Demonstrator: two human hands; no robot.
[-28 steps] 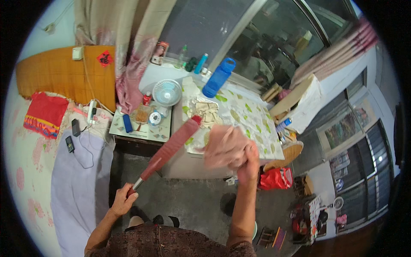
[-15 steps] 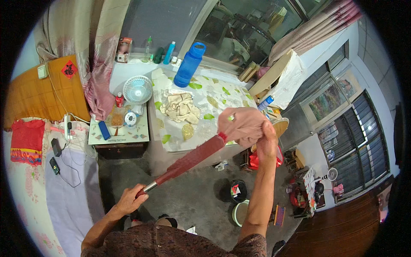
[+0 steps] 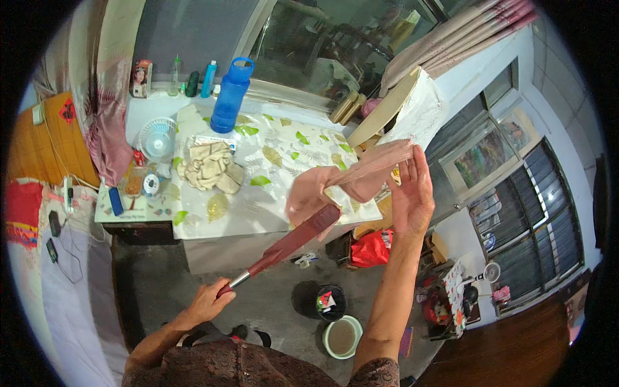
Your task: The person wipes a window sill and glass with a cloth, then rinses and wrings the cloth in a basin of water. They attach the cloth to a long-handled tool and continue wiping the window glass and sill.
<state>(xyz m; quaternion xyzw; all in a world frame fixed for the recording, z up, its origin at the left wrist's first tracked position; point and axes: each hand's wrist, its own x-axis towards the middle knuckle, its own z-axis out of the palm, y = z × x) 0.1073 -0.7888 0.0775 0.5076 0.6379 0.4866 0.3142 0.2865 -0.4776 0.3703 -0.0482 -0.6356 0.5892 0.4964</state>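
Note:
My left hand grips the short handle of a long, dark-red flat stick with a silver collar. The stick slants up to the right, and its far end meets a thin pink cloth. That cloth spreads in the air above the near right part of the table, its right end at the fingertips of my right hand. Palm showing, my right hand is open with its fingers stretched upward. Where the cloth and stick join is partly hidden by folds.
A leaf-patterned table bears a crumpled beige cloth and a tall blue bottle. A small fan stands at its left. On the floor are a black bin, a pale green basin and a red bag.
The pink cloth, bunched in my right hand before, has spread out wider. My right hand has risen and its fingers have straightened. The view has shifted right.

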